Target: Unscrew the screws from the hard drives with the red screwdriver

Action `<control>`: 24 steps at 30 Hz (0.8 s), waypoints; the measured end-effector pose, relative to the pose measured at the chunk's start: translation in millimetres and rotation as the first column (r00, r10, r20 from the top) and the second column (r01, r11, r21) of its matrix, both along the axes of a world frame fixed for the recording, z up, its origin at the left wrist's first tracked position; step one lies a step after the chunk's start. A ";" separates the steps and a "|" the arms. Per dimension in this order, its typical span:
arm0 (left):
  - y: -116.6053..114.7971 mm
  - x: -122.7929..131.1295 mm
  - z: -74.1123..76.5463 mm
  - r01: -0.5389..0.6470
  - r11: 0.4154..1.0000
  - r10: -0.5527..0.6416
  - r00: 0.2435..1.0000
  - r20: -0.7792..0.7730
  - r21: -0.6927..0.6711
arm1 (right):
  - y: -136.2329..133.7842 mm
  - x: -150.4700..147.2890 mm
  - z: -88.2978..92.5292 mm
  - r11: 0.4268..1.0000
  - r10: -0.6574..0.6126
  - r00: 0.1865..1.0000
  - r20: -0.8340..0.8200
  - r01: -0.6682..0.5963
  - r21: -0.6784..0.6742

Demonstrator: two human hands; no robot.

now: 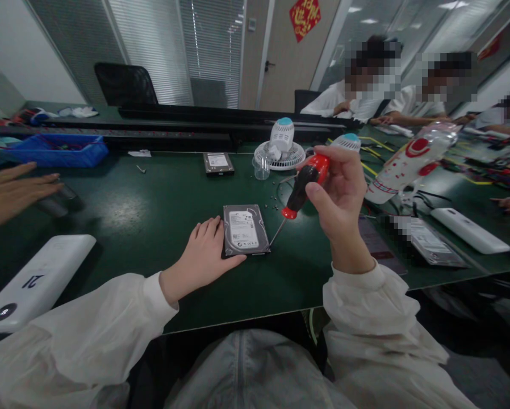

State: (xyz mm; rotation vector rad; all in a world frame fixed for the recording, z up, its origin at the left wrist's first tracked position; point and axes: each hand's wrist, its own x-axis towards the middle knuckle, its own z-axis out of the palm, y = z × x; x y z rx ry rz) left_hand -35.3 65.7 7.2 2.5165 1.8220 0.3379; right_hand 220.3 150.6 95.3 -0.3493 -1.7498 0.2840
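A hard drive [243, 228] with a white label lies flat on the green table in front of me. My left hand [204, 255] steadies it, fingers along its left side and thumb at its near edge. In my right hand [340, 193] is a red and black screwdriver [301, 184], gripped by the handle and tilted. Its thin shaft reaches down to the drive's near right corner; whether the tip sits in a screw is too small to tell. Several small screws [274, 201] are scattered just beyond the drive.
Behind are a second hard drive [218, 163], a clear plastic cup [261, 167] and a white fan [281, 142]. To the right lie another drive [427, 241] and a white power bank [470, 230]. Another person's hand [16, 190] reaches in at left, near a white device [42, 281] and blue tray [57, 150].
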 end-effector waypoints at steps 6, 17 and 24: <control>0.6 1.4 1.6 -0.013 1.000 0.013 1.000 0.025 -0.009 | 0.0 0.1 -1.3 0.999 -0.039 0.999 0.029 0.038 0.009; -0.2 1.2 4.3 -0.006 1.000 0.005 1.000 -0.023 -0.029 | 0.0 -3.3 1.6 0.996 -0.050 0.997 -0.057 0.054 0.070; -0.1 0.8 3.0 -0.001 1.000 0.001 1.000 -0.023 -0.028 | -7.3 -7.4 4.8 0.999 -0.044 0.999 0.010 0.044 0.004</control>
